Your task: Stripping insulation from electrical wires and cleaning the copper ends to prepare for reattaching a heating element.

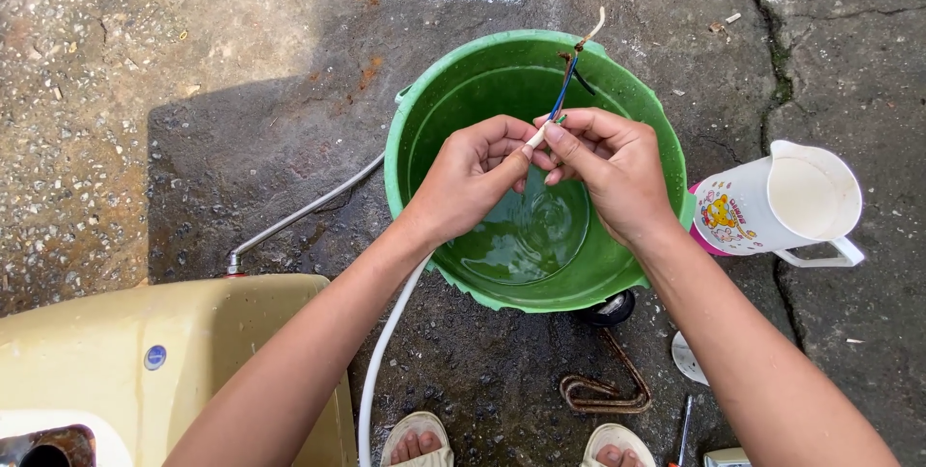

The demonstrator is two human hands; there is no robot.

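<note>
Both hands, left hand [473, 173] and right hand [603, 168], pinch the white cable [536, 136] over the green bucket [617, 274]; light, bendy, its stripped wires [567, 81] frail, best gripped on the sheath

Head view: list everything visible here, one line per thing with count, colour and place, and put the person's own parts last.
bucket: one, green, centre, a little water in the bottom.
cable: one, white, running from the bottom edge up to the hands; blue and other thin cores stick out above the fingers.
jug: one, white with a cartoon print, right of the bucket, standing on the ground.
casing: one, cream plastic, lower left.
metal hose: one, silver, from the casing toward the bucket.
heating coil: one, rusty brown, on the ground below the bucket.
ground: grey concrete, wet, cracked at right.
sandals: two, pale, bottom edge.
left hand: pinching the cable end.
right hand: pinching the cable end.
</note>
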